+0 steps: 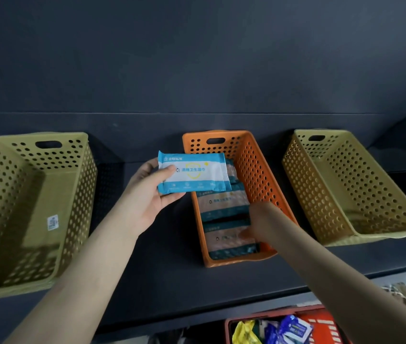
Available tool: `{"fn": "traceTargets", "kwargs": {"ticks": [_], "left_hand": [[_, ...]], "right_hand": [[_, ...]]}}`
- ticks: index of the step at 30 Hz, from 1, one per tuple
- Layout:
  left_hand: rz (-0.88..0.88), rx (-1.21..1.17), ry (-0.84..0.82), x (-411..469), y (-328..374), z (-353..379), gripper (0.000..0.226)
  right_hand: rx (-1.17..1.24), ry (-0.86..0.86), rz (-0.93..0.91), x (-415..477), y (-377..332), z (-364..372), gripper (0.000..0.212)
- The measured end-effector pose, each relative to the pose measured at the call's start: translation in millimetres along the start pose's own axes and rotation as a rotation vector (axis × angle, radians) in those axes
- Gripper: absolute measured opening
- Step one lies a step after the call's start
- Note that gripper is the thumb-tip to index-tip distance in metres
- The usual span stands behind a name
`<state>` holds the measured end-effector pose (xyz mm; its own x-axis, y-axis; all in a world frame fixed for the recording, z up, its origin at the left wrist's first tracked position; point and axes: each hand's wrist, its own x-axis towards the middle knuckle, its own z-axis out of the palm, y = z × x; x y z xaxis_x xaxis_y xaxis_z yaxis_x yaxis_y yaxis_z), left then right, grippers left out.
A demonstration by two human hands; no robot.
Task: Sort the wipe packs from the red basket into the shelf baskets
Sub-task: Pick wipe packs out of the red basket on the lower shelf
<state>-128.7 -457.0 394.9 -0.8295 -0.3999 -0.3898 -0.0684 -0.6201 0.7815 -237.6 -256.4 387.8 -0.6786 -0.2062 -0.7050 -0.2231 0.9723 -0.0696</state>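
My left hand [144, 194] grips a blue and white wipe pack [197, 172] by its left end, holding it flat above the far left part of the orange shelf basket [259, 175]. Several like packs [221, 202] lie in a row on that basket's floor. My right hand [256, 224] reaches down into the orange basket and its blurred fingertips touch the nearest pack [229, 242]; its grip is not clear. The red basket [321, 324] sits below the shelf at the bottom right, with yellow and blue packs [293, 328] in it.
A large olive-green perforated basket [35, 194] stands on the dark shelf [159, 256] at the left and a tan one [360, 189] at the right; no packs show in either. The shelf's dark back wall rises behind all three.
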Motion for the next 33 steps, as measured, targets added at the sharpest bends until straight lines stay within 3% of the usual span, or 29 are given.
{"fn": "traceTargets", "kwargs": {"ticks": [2, 4, 5, 7, 9, 10, 13, 17, 20, 22, 25, 28, 33], "left_hand": [[0.002, -0.004, 0.004, -1.1, 1.8, 0.7, 0.017], [0.006, -0.008, 0.010, -1.8, 3.4, 1.9, 0.014], [0.005, -0.003, -0.001, -2.5, 3.8, 3.6, 0.016], [0.006, 0.032, -0.047, -5.4, 3.0, 10.0, 0.024], [0.028, 0.108, -0.089, -10.1, 0.1, 19.3, 0.029], [0.052, 0.162, -0.091, -12.1, -2.0, 24.1, 0.030], [0.219, 0.403, -0.019, -11.7, -8.3, 32.4, 0.027], [0.384, 0.762, 0.050, 8.3, -17.7, 27.7, 0.045], [0.367, 0.927, -0.057, 21.7, -32.1, 27.7, 0.061], [0.338, 0.951, -0.103, 24.7, -42.2, 26.5, 0.062], [0.318, 0.982, -0.090, 28.3, -47.9, 22.1, 0.058], [0.313, 0.977, -0.101, 30.8, -48.1, 20.7, 0.057], [0.316, 0.943, -0.091, 32.0, -51.1, 19.9, 0.056]], "right_hand": [[-0.041, 0.174, -0.061, -6.0, 6.1, -11.1, 0.039], [0.318, 0.309, -0.145, -13.9, 8.1, -21.7, 0.034], [0.630, 0.305, -0.176, -19.1, 8.7, -27.7, 0.034], [1.126, 0.110, -0.275, -26.8, 5.2, -35.5, 0.030], [1.319, -0.086, -0.402, -30.2, 1.3, -33.7, 0.035], [1.360, -0.104, -0.432, -30.9, -0.7, -31.3, 0.038], [1.398, 0.070, -0.455, -31.7, 1.1, -28.4, 0.040], [1.119, 0.323, -0.409, -38.7, 24.9, -35.0, 0.041], [0.863, 0.268, -0.341, -46.3, 33.3, -32.2, 0.065], [0.717, 0.145, -0.306, -43.2, 26.6, -20.2, 0.074], [0.608, 0.054, -0.250, -24.5, 15.1, 2.5, 0.063], [0.326, 0.089, -0.277, -11.2, 11.4, 7.7, 0.052], [0.051, 0.201, -0.285, -6.5, 10.1, 10.5, 0.059]]}}
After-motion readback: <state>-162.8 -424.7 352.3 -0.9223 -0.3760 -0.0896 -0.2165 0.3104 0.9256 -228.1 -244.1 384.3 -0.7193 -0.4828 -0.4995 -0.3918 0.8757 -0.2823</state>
